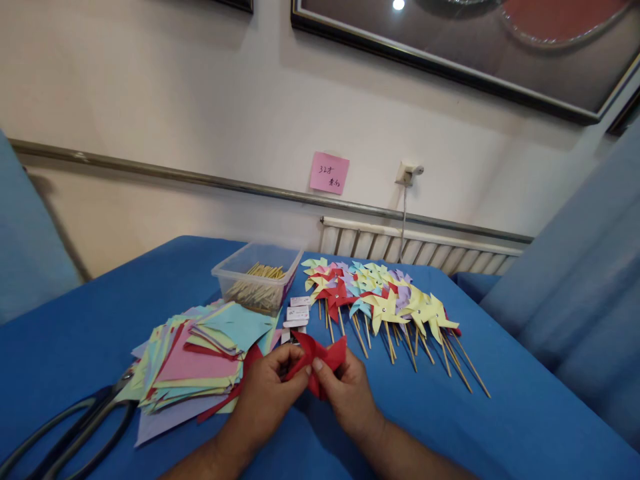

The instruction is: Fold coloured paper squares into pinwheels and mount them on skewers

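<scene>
Fingers (325,377) of the right hand (354,397) and those of the left hand (267,393) are closed on 1 red paper shape (330,355), with 2 thumbs pressing near its middle. It is held above the bench (430,433), to the near side of the other goods, its points spread outward.

Toward the far edge of the bench, right of its middle, lie well over 10 pinwheels (384,310) on thin sticks; they overlap too much for an exact count. At the front of that group, 3 yellow ones stand out, and 1 red one lies on its left side. Also near the far edge, left of the group, is 1 clear plastic bin (231,283) holding many loose sticks (257,290), not countable.

Between the bin and the hands are at least 2 small white boxes (297,313); their print is too small to read. Left of the hands is 1 pile of coloured paper (200,363), dozens of sheets by the look of it. Toward the bench's near left corner lies 1 pair of scissors (95,413) with dark handles.

On the wall, 1 pink note (329,173) bears 2 handwritten lines; the upper begins "32", the rest is unclear.
</scene>
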A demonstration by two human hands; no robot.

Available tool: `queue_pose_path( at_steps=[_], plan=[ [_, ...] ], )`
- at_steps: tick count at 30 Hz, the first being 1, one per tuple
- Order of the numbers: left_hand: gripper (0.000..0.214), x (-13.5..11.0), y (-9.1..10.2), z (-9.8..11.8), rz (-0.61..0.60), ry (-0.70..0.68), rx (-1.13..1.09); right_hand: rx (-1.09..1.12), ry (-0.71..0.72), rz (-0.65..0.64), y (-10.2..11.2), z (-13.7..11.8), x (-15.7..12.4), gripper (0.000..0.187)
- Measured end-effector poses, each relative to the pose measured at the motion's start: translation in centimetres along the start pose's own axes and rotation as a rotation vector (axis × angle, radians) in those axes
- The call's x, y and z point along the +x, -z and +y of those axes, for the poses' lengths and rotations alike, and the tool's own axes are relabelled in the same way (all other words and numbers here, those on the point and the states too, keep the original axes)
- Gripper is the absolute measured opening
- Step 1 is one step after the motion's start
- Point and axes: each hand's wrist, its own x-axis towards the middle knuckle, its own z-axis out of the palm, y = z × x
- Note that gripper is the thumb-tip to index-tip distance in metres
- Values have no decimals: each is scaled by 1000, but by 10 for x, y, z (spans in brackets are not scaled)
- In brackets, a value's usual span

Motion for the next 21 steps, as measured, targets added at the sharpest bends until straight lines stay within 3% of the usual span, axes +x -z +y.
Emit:
queue_pose_path(
  at_steps=[13, 21],
  plan=[
    [19, 4, -1, -4, -28, 116, -186, 210, -70, -53, 2, 7, 2, 27],
    [18, 5, -1, 0, -20, 117, -185, 168, -60, -57, 1, 6, 3, 29]
  ],
)
